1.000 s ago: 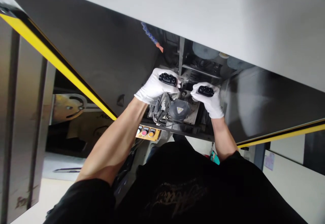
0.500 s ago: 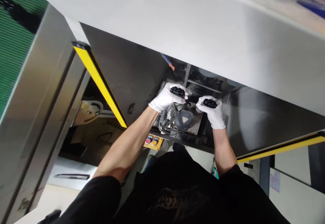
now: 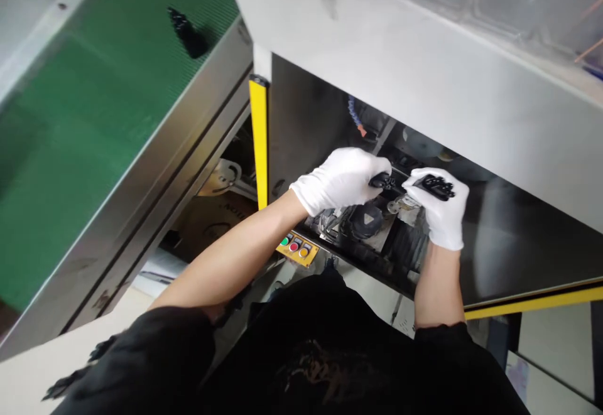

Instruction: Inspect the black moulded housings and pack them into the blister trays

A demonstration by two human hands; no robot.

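Note:
Both my hands wear white gloves and reach into the dark opening of a machine. My left hand (image 3: 346, 179) is closed around a black part (image 3: 384, 180) with a cluster of small round ends, which points toward the right hand. A second such black part (image 3: 438, 187), its knobbed side up, lies in the closed grip of my right hand (image 3: 445, 211). Beneath the hands sits a machine fixture (image 3: 367, 220) with a round dark cap bearing a warning triangle, and cables beside it. A small metal piece (image 3: 400, 204) shows between the hands.
A green conveyor belt (image 3: 108, 126) on the left carries a black part (image 3: 188, 33). Yellow strips (image 3: 259, 145) edge the opening. A button box (image 3: 299, 248) is mounted at its front. A blue hose (image 3: 353, 112) hangs inside. More black pieces (image 3: 70, 382) lie at lower left.
My view has swung left, showing more of the belt. Both hands keep their black parts; the left hand has turned, so its part now faces the right hand, and the hands are nearer each other.

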